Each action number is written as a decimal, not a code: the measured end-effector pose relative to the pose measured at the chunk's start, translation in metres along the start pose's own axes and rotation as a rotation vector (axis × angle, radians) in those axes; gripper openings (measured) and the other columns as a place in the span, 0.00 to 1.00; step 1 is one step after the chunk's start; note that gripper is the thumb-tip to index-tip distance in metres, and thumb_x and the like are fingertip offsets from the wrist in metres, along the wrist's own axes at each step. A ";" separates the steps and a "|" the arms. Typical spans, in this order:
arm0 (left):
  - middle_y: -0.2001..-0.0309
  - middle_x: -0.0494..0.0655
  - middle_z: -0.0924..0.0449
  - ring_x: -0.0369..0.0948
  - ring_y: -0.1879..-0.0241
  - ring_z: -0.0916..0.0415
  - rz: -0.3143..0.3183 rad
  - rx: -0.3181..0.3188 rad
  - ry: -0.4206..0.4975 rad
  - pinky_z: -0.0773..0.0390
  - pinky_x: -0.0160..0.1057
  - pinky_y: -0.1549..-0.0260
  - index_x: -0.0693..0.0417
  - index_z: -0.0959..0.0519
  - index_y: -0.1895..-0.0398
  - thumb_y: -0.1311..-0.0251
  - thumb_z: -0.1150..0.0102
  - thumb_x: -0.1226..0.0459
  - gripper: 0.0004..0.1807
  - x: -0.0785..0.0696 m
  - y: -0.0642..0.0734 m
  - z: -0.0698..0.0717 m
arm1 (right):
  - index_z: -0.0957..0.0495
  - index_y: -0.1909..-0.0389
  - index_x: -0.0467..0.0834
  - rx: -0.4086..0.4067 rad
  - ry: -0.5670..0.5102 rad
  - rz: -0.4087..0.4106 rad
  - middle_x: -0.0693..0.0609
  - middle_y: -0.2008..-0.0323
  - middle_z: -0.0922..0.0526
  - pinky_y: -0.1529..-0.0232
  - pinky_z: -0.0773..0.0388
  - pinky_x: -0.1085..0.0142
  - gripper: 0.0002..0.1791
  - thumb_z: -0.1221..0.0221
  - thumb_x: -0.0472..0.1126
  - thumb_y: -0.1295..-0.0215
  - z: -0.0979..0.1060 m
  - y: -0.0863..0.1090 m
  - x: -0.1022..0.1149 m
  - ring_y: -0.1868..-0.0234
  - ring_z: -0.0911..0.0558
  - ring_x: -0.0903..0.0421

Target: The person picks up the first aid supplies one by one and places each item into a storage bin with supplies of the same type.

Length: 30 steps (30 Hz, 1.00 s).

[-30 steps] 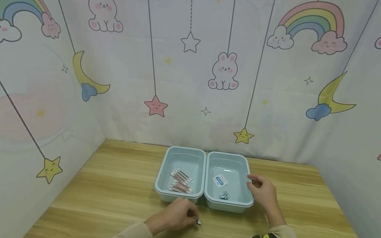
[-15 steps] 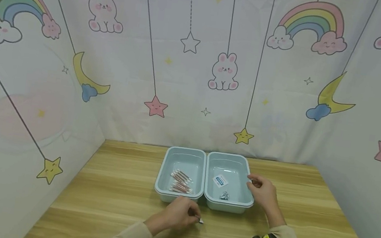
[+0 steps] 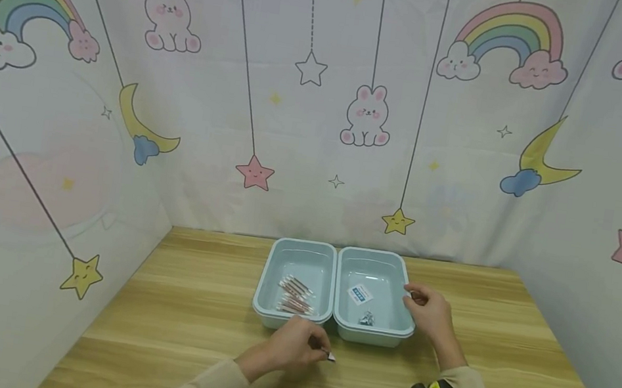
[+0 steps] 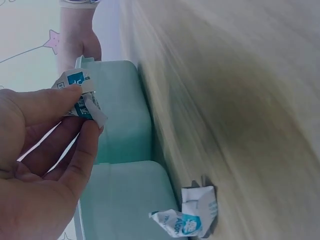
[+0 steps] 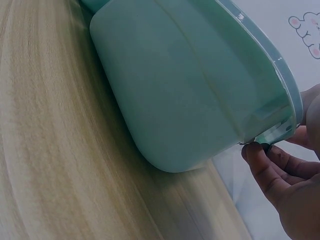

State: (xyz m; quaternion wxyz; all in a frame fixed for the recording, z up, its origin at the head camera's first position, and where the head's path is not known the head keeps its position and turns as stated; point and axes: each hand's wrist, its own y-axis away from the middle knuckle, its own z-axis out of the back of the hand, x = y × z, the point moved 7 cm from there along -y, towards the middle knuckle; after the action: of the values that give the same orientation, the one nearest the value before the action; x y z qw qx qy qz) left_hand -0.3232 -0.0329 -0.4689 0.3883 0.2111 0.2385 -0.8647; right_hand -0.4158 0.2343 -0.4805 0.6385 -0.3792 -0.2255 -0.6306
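My left hand (image 3: 296,344) pinches a crumpled white-and-blue alcohol-wipe packet (image 4: 82,95) between thumb and fingertips, just in front of the bins. In the left wrist view, a second crumpled packet (image 4: 192,212) lies on the table; my left hand hides it in the head view. My right hand (image 3: 430,313) grips the right rim of the right light-blue plastic bin (image 3: 371,336), its fingertips at the bin's side. Something small and dark shows at those fingertips, too unclear to name. Inside that bin lie a flat white-and-blue packet (image 3: 360,294) and a crumpled silvery piece (image 3: 367,318).
The left light-blue bin (image 3: 261,280) touches the right one and holds several thin brown swabs (image 3: 295,296) with white tips. Both stand at the back of the wooden table (image 3: 197,324), against a printed cloth backdrop (image 3: 309,207) that also rises on both sides.
My left hand has shifted slightly to the right with the packet, a bit more of which shows past the fingertips. My right hand has stayed at the bin's rim.
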 end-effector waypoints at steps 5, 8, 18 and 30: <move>0.74 0.38 0.14 0.22 0.74 0.25 -0.005 -0.006 0.041 0.26 0.20 0.71 0.52 0.14 0.73 0.50 0.28 0.67 0.03 -0.002 -0.002 0.003 | 0.18 0.50 0.40 -0.001 0.005 0.003 0.40 0.56 0.16 0.54 0.22 0.56 0.16 0.40 0.39 0.38 0.000 0.000 0.001 0.55 0.19 0.47; 0.73 0.38 0.14 0.22 0.74 0.25 -0.010 -0.014 0.051 0.25 0.20 0.70 0.51 0.14 0.73 0.49 0.29 0.67 0.02 -0.002 -0.004 0.005 | 0.18 0.50 0.40 0.000 0.009 0.001 0.39 0.56 0.16 0.55 0.22 0.57 0.16 0.40 0.39 0.38 -0.001 0.000 0.001 0.56 0.19 0.47; 0.72 0.38 0.14 0.23 0.72 0.24 -0.010 -0.050 0.075 0.24 0.22 0.69 0.52 0.14 0.72 0.48 0.30 0.67 0.02 -0.003 -0.013 0.011 | 0.17 0.51 0.41 0.003 0.022 -0.012 0.43 0.58 0.16 0.57 0.23 0.60 0.16 0.40 0.40 0.38 0.000 0.000 0.001 0.57 0.20 0.50; 0.67 0.41 0.13 0.27 0.67 0.20 0.017 -0.081 0.106 0.22 0.22 0.65 0.53 0.14 0.68 0.47 0.30 0.67 0.04 -0.001 -0.029 0.019 | 0.18 0.50 0.41 0.008 0.014 -0.012 0.41 0.56 0.17 0.53 0.22 0.56 0.15 0.40 0.40 0.36 -0.001 -0.001 -0.002 0.55 0.20 0.48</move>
State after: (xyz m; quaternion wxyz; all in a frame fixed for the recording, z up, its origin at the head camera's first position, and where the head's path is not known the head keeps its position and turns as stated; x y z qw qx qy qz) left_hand -0.3489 -0.0262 -0.4462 0.3907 0.2429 0.2919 -0.8385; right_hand -0.4172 0.2348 -0.4824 0.6378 -0.3708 -0.2257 -0.6361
